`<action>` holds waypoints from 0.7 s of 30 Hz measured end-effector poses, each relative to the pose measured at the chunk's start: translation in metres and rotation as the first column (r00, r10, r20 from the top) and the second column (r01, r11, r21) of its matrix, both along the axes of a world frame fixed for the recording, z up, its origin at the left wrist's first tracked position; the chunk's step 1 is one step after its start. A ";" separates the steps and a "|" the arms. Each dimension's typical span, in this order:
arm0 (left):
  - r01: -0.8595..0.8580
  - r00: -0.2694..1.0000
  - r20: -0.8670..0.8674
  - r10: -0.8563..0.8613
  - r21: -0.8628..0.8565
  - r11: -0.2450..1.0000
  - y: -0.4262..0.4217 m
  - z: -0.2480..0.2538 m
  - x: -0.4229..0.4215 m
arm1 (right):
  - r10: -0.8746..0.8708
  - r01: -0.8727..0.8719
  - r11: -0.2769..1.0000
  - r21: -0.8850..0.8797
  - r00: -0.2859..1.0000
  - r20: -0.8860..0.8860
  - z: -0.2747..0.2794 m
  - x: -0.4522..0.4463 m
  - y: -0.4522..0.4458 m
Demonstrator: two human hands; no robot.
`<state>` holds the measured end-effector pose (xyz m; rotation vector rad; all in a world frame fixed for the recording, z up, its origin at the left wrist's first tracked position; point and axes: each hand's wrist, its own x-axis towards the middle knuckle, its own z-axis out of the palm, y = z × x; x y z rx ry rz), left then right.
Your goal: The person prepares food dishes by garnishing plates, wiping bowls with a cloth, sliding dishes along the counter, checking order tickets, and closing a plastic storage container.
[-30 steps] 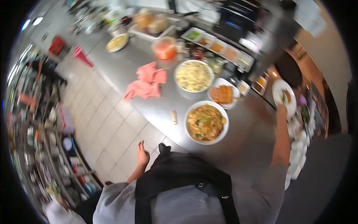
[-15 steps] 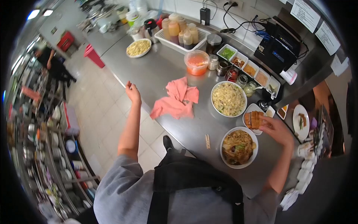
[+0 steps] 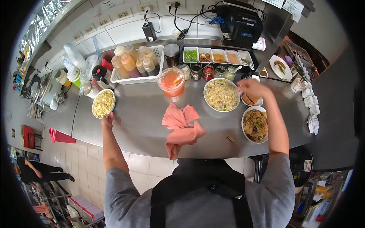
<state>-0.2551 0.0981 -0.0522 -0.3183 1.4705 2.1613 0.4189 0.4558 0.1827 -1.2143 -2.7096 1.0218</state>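
Observation:
At the left of the counter, my left hand [image 3: 107, 120] reaches the near rim of a white plate of fried rice [image 3: 103, 103], its fingers closed on that edge. My right hand [image 3: 253, 87] hovers over a small white dish of sliced fried cutlet [image 3: 249, 99], beside the rim of a large bowl of fried rice [image 3: 222, 95]. Motion smears its fingers, so their grip is unclear. Below the dish stands a bowl of brown stir-fried noodles [image 3: 255, 124]. A crumpled pink cloth [image 3: 181, 127] lies between my arms, at the counter's front edge.
A white basket of squeeze bottles [image 3: 138, 79] and a tub of orange liquid [image 3: 171, 81] stand at the back. Topping trays [image 3: 218, 57], small jars [image 3: 208, 72] and a black printer [image 3: 241, 26] are further right. A clothespin-like piece [image 3: 231, 140] lies near the front edge. Another person [image 3: 38, 170] stands far left.
My view has turned left and squared up to the counter. My left hand has gone from beside the counter to the rice plate. The right hand has shifted toward the rice bowl.

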 end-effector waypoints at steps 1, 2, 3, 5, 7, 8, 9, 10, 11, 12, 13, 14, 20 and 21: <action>0.063 0.997 -0.035 -0.064 -0.044 0.997 0.002 -0.004 -0.008 | -0.133 0.139 0.989 0.044 0.984 -0.118 -0.033 0.015 0.038; 0.120 0.990 -0.069 -0.126 -0.089 0.989 0.003 -0.009 -0.014 | -0.218 0.233 0.969 0.080 0.961 -0.168 -0.042 0.024 0.062; 0.120 0.990 -0.067 -0.126 -0.085 0.989 0.006 -0.013 -0.019 | -0.283 0.306 0.944 0.120 0.942 -0.178 -0.049 0.030 0.079; 0.068 0.998 -0.005 -0.070 -0.129 0.989 0.010 -0.015 -0.027 | -0.397 0.414 0.868 0.272 0.910 -0.119 -0.082 0.042 0.129; 0.101 0.994 -0.026 -0.106 -0.171 0.980 0.007 -0.006 -0.022 | -0.455 0.490 0.776 0.397 0.871 -0.187 -0.094 0.038 0.145; 0.141 0.988 -0.036 -0.152 -0.219 0.966 0.003 -0.002 -0.020 | -0.474 0.503 0.718 0.480 0.859 -0.193 -0.114 0.041 0.164; 0.113 0.993 0.005 -0.116 -0.278 0.954 0.005 -0.003 -0.025 | -0.457 0.490 0.727 0.481 0.868 -0.193 -0.134 0.044 0.183; 0.096 0.995 0.005 -0.098 -0.276 0.956 0.004 0.003 -0.017 | -0.552 0.610 0.642 0.465 0.788 -0.273 -0.156 0.048 0.205; 0.045 0.998 -0.034 -0.060 -0.343 0.938 0.006 0.013 0.001 | -0.632 0.717 0.543 0.437 0.692 -0.349 -0.179 0.056 0.232; -0.008 0.997 -0.074 -0.024 -0.407 0.913 0.011 0.020 0.018 | -0.738 0.818 0.548 0.176 0.572 -0.359 -0.204 0.068 0.270; -0.039 0.996 -0.084 0.003 -0.430 0.902 0.011 0.019 0.029 | -0.808 0.878 0.478 -0.034 0.424 -0.410 -0.196 0.059 0.262; -0.051 0.997 -0.081 0.018 -0.428 0.902 0.008 0.017 0.043 | -0.855 0.874 0.405 -0.269 0.258 -0.449 -0.188 0.050 0.256; -0.010 0.991 -0.130 -0.025 -0.264 0.965 -0.020 0.010 0.156 | -0.959 0.227 0.284 -0.932 0.047 -0.280 -0.161 0.077 0.278; -0.009 0.994 -0.106 -0.019 -0.262 0.965 -0.024 0.015 0.176 | -0.922 0.042 0.385 -0.922 -0.012 -0.386 -0.141 0.073 0.251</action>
